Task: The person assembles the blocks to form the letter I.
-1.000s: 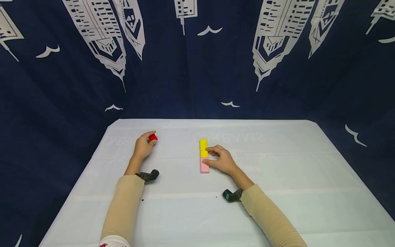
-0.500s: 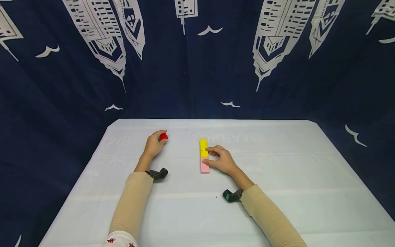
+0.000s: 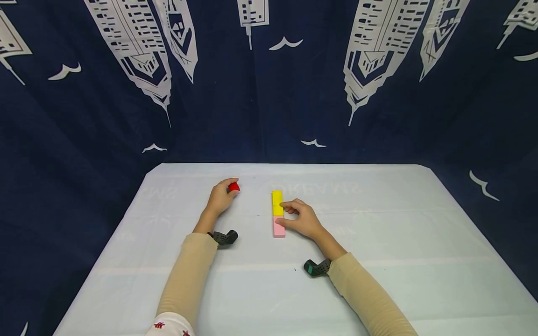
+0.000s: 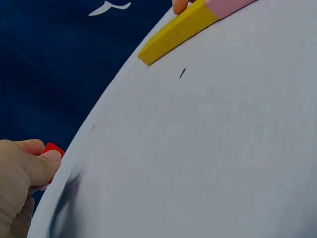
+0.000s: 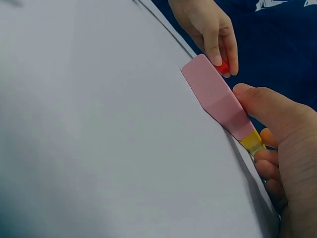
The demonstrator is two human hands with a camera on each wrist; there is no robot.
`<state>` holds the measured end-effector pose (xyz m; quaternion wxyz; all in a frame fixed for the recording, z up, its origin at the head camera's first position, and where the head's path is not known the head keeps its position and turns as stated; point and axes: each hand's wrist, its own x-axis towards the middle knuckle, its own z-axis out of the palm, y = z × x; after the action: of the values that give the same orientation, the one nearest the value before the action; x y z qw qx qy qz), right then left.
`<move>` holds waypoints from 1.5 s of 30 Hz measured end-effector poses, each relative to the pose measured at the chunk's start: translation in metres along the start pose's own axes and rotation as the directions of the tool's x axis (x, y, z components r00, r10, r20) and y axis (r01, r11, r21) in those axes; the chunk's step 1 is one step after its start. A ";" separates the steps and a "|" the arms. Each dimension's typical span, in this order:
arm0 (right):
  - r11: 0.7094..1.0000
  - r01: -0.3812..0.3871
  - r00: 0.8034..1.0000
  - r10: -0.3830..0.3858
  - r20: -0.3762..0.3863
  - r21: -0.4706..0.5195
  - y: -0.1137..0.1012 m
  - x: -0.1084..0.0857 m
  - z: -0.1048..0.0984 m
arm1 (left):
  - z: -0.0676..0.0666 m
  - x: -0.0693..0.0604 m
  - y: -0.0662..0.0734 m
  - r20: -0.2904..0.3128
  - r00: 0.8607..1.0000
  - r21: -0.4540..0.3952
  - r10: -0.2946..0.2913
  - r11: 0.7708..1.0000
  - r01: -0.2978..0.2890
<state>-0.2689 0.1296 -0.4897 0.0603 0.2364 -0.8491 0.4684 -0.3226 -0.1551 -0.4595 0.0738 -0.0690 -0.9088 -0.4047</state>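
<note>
In the head view my left hand (image 3: 221, 197) pinches a small red block (image 3: 234, 186) between thumb and fingers. Most of that block is hidden by the fingers, and its full shape cannot be told. To its right a yellow block (image 3: 277, 200) and a pink block (image 3: 279, 228) lie end to end in a line, the pink one nearer me. Beside them, on the right, is my right hand (image 3: 306, 220). Its thumb touches the pink block and a fingertip touches the yellow one, without wrapping round either. The right wrist view shows the thumb at the pink block's (image 5: 220, 96) side.
A white-covered table (image 3: 378, 289) lies under everything, with its far edge against a dark blue curtain (image 3: 252, 102) printed with white buildings and birds. Black wrist cameras (image 3: 225, 238) are strapped to both wrists.
My left hand has moved right, carrying the red block closer to the yellow and pink blocks. The right hand and the two blocks beside it have stayed in place.
</note>
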 end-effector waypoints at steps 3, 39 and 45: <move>1.000 -0.002 1.000 0.002 0.001 0.004 -0.001 0.000 0.000 | 0.004 0.001 0.004 0.014 1.000 0.001 0.003 1.000 -0.003; 1.000 -0.004 1.000 0.004 -0.018 -0.025 -0.003 0.001 -0.001 | 0.051 0.031 0.055 0.124 0.992 -0.012 0.039 0.999 -0.038; 1.000 0.002 1.000 -0.003 -0.015 -0.015 -0.004 -0.001 0.000 | 0.056 0.032 0.059 0.140 0.989 -0.037 0.053 0.998 -0.048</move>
<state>-0.2669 0.1284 -0.4869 0.0692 0.2335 -0.8517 0.4640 -0.3478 -0.0717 -0.4475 0.0183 -0.1215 -0.9028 -0.4121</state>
